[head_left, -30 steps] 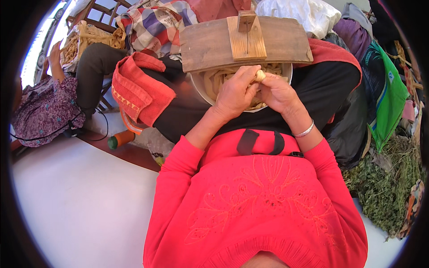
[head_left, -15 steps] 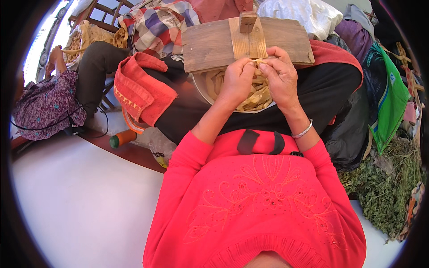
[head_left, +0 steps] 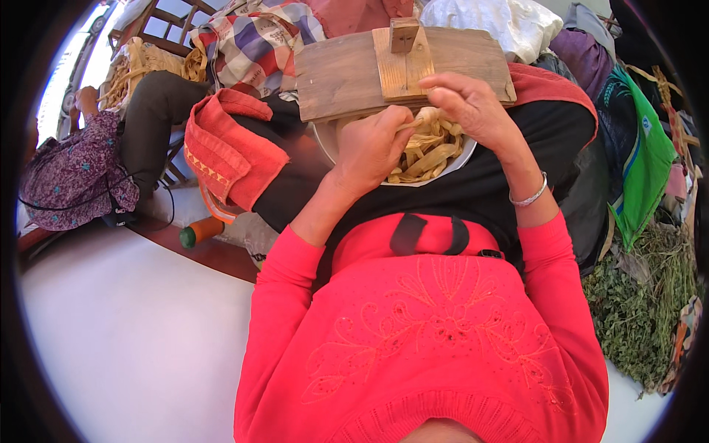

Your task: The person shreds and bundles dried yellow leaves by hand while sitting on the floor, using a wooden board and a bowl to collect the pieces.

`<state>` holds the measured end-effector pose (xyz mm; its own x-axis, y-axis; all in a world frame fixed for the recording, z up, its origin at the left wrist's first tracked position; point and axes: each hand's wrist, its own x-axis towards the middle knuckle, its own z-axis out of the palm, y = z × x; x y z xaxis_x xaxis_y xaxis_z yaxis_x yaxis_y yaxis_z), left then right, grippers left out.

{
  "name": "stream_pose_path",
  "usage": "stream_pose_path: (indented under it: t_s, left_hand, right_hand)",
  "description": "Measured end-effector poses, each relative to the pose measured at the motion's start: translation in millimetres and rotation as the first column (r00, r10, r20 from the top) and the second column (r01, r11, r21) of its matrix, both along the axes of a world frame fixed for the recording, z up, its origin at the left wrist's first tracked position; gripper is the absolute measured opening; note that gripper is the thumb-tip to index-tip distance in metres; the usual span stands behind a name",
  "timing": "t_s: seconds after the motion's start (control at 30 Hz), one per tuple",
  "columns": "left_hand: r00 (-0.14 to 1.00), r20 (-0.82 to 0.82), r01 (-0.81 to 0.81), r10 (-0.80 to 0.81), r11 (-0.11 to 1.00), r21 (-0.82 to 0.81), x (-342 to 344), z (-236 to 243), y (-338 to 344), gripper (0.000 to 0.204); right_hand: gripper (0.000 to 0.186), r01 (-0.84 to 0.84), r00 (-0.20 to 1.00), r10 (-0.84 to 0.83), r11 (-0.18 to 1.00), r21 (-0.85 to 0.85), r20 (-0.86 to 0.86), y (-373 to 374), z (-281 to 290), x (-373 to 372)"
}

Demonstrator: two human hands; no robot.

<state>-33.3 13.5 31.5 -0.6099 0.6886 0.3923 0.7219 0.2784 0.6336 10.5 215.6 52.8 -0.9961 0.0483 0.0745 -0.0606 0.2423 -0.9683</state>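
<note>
My left hand [head_left: 369, 148] is closed on a pale yellow strip [head_left: 419, 118] over a light-rimmed basin [head_left: 321, 148] of tan, flattened strips [head_left: 432, 159]. My right hand [head_left: 473, 111] is raised at the basin's right, above and apart from my left, its fingers loosely curled and apart, with nothing visibly held. Just beyond my hands, a weathered wooden board [head_left: 332, 74] lies across the back of the basin, with a lighter wooden piece [head_left: 402, 77] and a small upright block [head_left: 403, 33] on it.
Red towels [head_left: 236, 155] drape my legs. Another person [head_left: 74, 177] in patterned purple sits left, hands near a bag of tan strips [head_left: 133, 70]. An orange-and-green cylinder [head_left: 199, 232] lies low left. Dried plants [head_left: 642, 303], a green sack [head_left: 642, 184] and a white sack [head_left: 495, 26] surround me.
My hands were together on the pale piece; now my right hand has moved apart, up and to the right, while my left has shifted slightly lower and left, still gripping.
</note>
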Motion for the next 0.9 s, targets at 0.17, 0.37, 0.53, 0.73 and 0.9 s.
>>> stream_pose_path:
  t_s: [0.17, 0.37, 0.53, 0.73, 0.9]
  left_hand:
    - [0.742, 0.648, 0.002, -0.175, 0.966, 0.258, -18.5, -4.4, 11.3, 0.010]
    - [0.583, 0.791, -0.098, -0.184, 0.951, 0.294, -58.5, -13.7, 14.7, 0.009]
    - [0.594, 0.800, -0.187, -0.078, 0.955, 0.231, -79.5, -27.7, 23.3, 0.010]
    - [0.730, 0.681, -0.208, 0.061, 0.969, 0.136, -91.8, -47.9, 33.9, 0.011]
    - [0.907, 0.337, -0.263, 0.252, 0.965, -0.015, -82.4, -37.6, 24.9, 0.013]
  right_hand:
    - [0.016, -0.113, 0.906, 0.215, 0.953, -0.280, 0.365, 12.0, 4.9, -6.9]
    - [0.012, 0.121, 0.969, -0.038, 0.934, -0.337, 0.243, 14.8, -14.4, -20.7]
    - [0.009, 0.177, 0.979, -0.165, 0.979, -0.104, 0.119, 11.2, -38.4, -41.7]
    - [0.008, 0.277, 0.957, -0.233, 0.916, 0.290, -0.175, 8.7, -56.7, -50.2]
    - [0.008, 0.336, 0.933, -0.197, 0.776, 0.534, -0.301, 15.4, -55.3, -30.3]
